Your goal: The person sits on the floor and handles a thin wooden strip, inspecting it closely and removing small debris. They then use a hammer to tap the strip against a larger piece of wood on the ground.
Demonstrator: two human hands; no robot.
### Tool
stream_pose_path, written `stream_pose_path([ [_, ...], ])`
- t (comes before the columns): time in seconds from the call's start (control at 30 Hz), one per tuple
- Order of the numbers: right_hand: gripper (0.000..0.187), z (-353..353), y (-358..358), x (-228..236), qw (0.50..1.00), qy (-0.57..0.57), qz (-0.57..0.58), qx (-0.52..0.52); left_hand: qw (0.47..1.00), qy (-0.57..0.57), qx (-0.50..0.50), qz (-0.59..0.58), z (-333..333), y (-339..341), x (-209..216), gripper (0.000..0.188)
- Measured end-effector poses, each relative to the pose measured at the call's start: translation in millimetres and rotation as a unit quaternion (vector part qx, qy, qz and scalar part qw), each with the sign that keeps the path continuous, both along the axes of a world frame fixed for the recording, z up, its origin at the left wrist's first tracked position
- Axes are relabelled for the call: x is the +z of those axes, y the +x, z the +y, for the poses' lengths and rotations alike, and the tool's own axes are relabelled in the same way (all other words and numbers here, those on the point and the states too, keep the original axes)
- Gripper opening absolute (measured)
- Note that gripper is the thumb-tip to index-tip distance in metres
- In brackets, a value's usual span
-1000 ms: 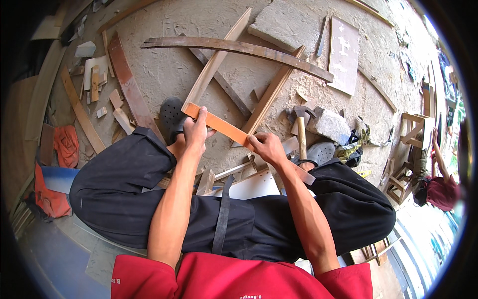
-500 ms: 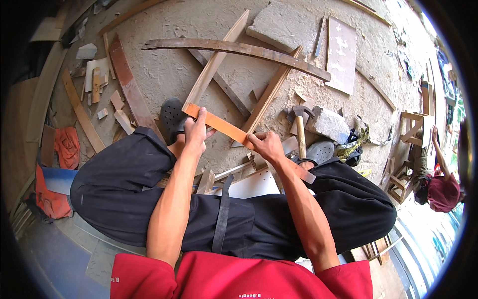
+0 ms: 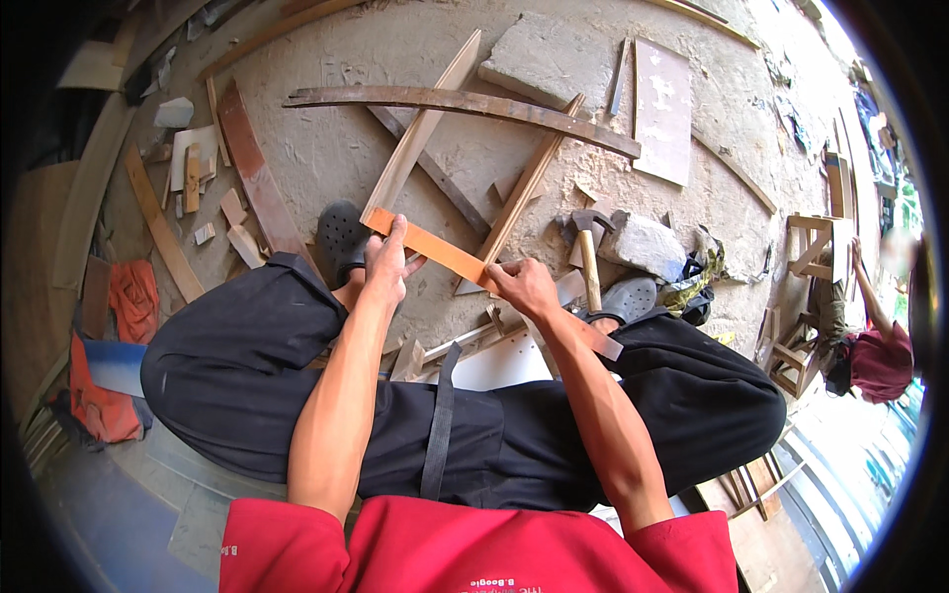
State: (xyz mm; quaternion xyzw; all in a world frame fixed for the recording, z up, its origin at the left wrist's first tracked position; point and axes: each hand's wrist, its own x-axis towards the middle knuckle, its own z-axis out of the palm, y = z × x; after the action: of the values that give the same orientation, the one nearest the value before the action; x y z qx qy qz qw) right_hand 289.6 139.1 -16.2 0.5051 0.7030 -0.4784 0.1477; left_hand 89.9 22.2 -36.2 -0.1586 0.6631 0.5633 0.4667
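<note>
Both hands are closed on one thin orange-brown wooden strip [image 3: 435, 249], held flat above the knees. The left hand [image 3: 388, 265] pinches it near its upper end, thumb underneath and fingers curled over the top edge; the right hand [image 3: 522, 285] has its grip pressed tight around the strip further down, and the rest of the piece runs on under that wrist toward the right thigh. The strip lies straight between the two hands, with no bend, cut or mark that I can make out, so by my reckoning the work on it is at an early stage: held and lined up, not yet joined to anything.

Just beyond the right hand a hammer [image 3: 587, 259] lies on the concrete floor [image 3: 326, 148], untouched, beside a grey stone [image 3: 643, 242]. Further out sit a long curved plank [image 3: 465, 101], crossed slats and offcuts. Another person [image 3: 875, 346] bends over a small wooden frame at the far right.
</note>
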Motion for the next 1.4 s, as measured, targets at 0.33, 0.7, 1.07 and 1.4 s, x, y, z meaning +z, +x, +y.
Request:
stream_pose_path([
  [0.33, 0.045, 3.5, 10.0, 14.7, 0.997, 0.026, 0.071, -0.026, 0.999, 0.028, -0.009, 0.013, 11.0, 7.2, 30.0, 0.046],
  [0.7, 0.033, 52.9, 20.7, 141.5, 0.968, 0.146, 0.201, -0.033, 0.819, 0.087, 0.006, 0.567, 65.4, 19.4, 115.1, 0.049],
  [1.07, 0.025, 74.9, 68.3, 233.0, 0.9, 0.342, 0.228, 0.145, 0.53, 0.105, -0.612, 0.578, 95.8, 65.9, 257.9, 0.034],
  [1.4, 0.018, 60.2, 86.4, 215.9, 0.872, 0.379, 0.207, 0.231, 0.541, 0.079, -0.686, 0.481, 93.0, 86.8, 239.6, 0.038],
])
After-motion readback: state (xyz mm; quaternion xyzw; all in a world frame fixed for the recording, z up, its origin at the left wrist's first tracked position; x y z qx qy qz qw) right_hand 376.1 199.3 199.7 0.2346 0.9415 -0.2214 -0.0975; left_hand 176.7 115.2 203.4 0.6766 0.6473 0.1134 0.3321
